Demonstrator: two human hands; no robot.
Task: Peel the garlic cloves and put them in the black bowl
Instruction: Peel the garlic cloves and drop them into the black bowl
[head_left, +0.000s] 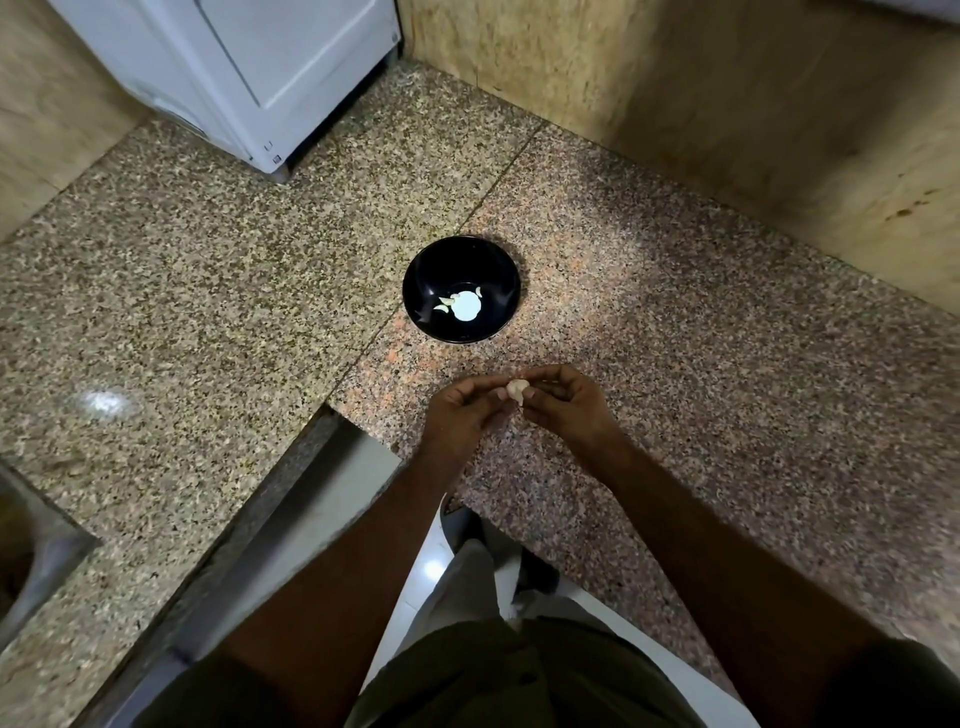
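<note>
Garlic clove (518, 388), pale cream and partly papery, sits pinched between both hands above the granite counter (675, 338), near its front edge. The left hand (462, 410) and the right hand (563, 402) each hold it with curled fingertips. Its long axis runs roughly toward and away from the person; which end is the tip I cannot tell. Farther back, the black bowl (462, 260) holds a few peeled cloves (447, 304) beside a bright glare spot. No readable writing shows.
</note>
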